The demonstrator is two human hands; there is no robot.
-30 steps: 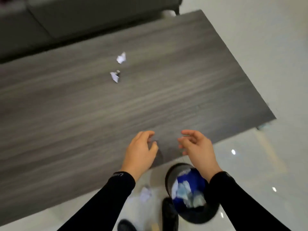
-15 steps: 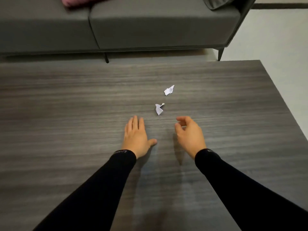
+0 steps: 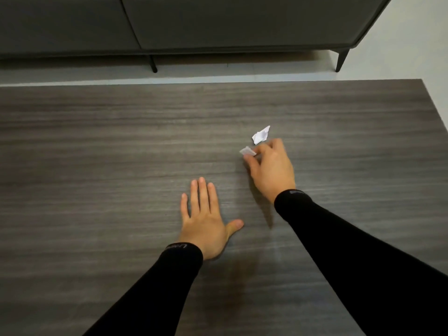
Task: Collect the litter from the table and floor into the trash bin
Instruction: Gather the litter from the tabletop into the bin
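Two small crumpled white paper scraps lie on the dark wood-grain table [image 3: 97, 154]. My right hand [image 3: 271, 168] has its thumb and fingertips pinched on the nearer scrap [image 3: 246, 151], which is slightly blurred. The farther scrap [image 3: 260, 135] lies just beyond the fingers, apart from them. My left hand [image 3: 206, 214] rests flat on the table with fingers spread, holding nothing, to the left and nearer than the right hand. The trash bin is out of view.
A dark grey sofa [image 3: 218, 20] on thin black legs stands beyond the table's far edge. Pale floor [image 3: 412, 44] shows at the right, past the table's right edge.
The view swung up from the bin to the table. My right hand reached forward and closed on the nearer scrap. My left hand settled flat on the table.
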